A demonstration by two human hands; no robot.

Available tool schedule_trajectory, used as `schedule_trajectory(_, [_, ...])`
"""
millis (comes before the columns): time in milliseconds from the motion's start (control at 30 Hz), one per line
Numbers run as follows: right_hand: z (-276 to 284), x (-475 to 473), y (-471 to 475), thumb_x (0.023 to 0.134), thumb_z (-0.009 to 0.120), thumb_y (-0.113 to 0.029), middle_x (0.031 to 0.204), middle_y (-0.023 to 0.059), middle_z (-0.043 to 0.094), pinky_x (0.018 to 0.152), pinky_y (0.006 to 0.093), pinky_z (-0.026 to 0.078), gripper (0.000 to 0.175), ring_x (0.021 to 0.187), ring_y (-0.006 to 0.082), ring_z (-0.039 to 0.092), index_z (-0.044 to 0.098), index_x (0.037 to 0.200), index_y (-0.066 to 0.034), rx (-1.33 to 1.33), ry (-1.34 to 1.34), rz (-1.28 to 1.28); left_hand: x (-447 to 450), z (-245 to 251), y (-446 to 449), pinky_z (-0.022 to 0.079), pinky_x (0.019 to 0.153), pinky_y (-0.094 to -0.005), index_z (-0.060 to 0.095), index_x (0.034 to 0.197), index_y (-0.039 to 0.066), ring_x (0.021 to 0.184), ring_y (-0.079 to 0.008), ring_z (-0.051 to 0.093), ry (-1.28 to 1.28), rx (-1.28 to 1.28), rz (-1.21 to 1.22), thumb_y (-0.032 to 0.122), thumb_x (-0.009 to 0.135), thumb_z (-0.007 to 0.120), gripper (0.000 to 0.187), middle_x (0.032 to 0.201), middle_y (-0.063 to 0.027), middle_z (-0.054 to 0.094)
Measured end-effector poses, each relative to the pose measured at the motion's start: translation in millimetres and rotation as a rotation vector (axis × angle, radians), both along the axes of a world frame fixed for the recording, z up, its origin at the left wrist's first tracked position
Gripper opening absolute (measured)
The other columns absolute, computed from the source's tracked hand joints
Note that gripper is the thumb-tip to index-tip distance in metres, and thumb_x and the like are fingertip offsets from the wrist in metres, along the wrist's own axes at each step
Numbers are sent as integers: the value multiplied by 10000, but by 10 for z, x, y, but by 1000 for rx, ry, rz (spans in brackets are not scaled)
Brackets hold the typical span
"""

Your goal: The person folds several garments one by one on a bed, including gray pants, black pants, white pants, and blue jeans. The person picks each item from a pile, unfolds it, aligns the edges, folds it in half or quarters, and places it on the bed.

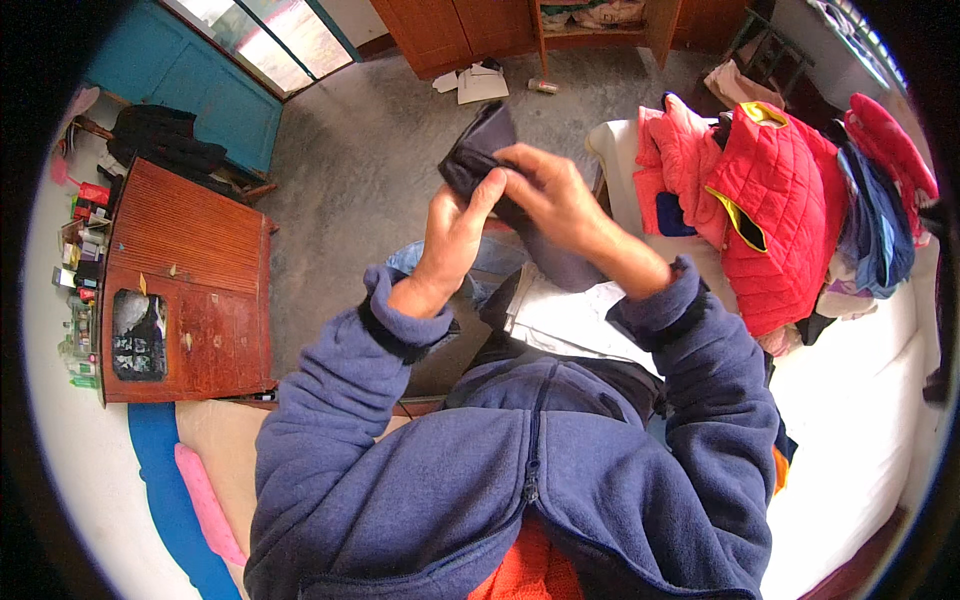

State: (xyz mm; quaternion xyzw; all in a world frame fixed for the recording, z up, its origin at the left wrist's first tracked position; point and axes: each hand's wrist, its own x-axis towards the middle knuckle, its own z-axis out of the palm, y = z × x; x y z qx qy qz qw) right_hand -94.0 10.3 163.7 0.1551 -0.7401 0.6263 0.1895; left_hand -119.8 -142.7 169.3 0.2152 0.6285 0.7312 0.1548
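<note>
A dark fabric piece point(480, 146), perhaps a garment part, is raised in front of me with both hands on it. My left hand point(450, 247) grips its near edge, thumb on top. From the other side my right hand point(559, 199) pinches the same fabric, fingertips close to my left thumb. A darker length of the cloth point(559, 259) hangs below my right hand towards my lap. White sheets point(559, 315), paper or cloth, lie across my lap beneath it. The fabric's folds and my fingers hide its full shape.
To the right, a red quilted garment point(784, 217), pink clothing point(679, 161) and blue clothing point(874, 217) are piled on a white-covered bed point(847, 390). A wooden cabinet point(217, 330) stands left, with small bottles and boxes beyond it. White pieces point(480, 84) and a can point(543, 86) lie on the concrete floor point(337, 187).
</note>
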Motion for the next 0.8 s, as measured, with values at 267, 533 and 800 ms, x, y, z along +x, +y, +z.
schedule_trajectory(267, [361,-697,1245,872,636,-262,918,113,676,735,341,504,287,842,216,622,662,1042,-33,629,0,-447,-983,21,20,569,598,-283,587,1132,45,785,-148,652,145,-32,253,273,961,535,289,982,-55,651])
schedule_trajectory(533, [1015,-978,1533,931,552,-166,602,83,622,365,263,447,222,411,152,570,643,1029,11,222,-215,-414,-1495,261,-326,474,686,-337,615,981,-4,704,-188,591,868,-336,569,287,902,625,302,763,-159,633])
schedule_trajectory(800, [1292,-1111,1213,903,578,-123,736,69,659,615,263,487,191,680,132,608,662,955,41,455,352,-452,-1483,447,-504,489,417,-253,526,1135,-21,663,-234,694,427,-102,474,179,948,562,276,972,-113,652])
